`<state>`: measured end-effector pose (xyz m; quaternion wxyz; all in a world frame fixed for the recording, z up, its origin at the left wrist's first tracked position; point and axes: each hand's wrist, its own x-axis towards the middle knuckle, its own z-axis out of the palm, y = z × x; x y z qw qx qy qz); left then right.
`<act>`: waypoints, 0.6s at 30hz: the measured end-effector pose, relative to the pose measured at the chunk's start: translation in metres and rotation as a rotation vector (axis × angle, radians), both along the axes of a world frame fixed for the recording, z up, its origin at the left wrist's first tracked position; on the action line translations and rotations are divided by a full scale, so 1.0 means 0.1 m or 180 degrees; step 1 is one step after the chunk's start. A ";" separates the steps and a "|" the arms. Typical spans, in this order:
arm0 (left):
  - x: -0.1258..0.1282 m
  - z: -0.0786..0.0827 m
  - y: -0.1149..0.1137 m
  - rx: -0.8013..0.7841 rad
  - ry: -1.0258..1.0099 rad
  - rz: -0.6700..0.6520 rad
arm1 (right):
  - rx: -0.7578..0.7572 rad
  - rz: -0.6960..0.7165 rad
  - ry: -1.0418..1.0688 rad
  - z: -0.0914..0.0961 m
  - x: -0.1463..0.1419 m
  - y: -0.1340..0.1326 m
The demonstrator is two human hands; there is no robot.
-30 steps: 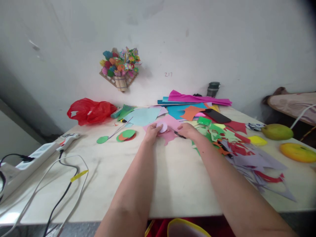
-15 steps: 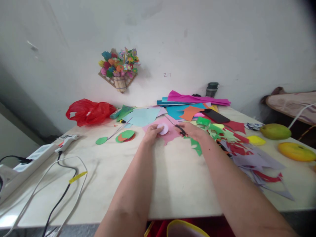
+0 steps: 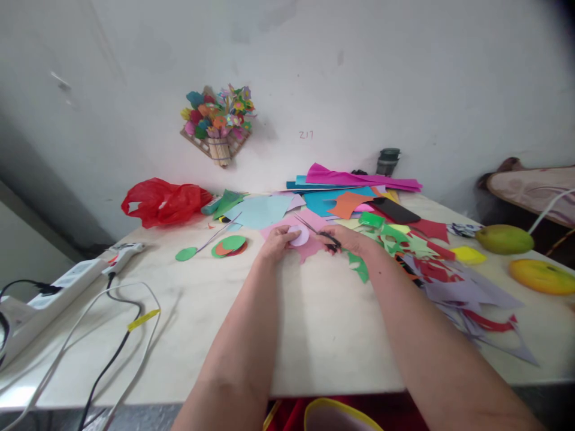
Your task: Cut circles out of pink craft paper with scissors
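lilac disc (image 3: 302, 238) pinched in left hand (image 3: 277, 240); right hand (image 3: 345, 238) curled round scissors (image 3: 331, 238)

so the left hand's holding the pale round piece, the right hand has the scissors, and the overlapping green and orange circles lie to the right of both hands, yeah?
Not quite: the overlapping green and orange circles lie to the left of both hands, as the head view shows. The left hand does hold the pale round piece, and the right hand the scissors.
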<state>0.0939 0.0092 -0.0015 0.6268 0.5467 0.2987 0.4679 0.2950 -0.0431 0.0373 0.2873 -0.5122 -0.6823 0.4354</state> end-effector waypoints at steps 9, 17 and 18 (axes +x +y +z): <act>-0.01 0.01 0.01 -0.0027 0.0056 0.0020 | -0.0072 0.0040 -0.0176 -0.03 0.01 0.04; -0.03 0.00 0.01 -0.0075 0.0132 -0.0024 | -0.0049 0.0051 -0.0212 -0.02 0.02 0.02; -0.03 0.00 0.01 -0.0072 0.0143 -0.0034 | -0.0057 0.0054 -0.0209 -0.03 0.02 0.02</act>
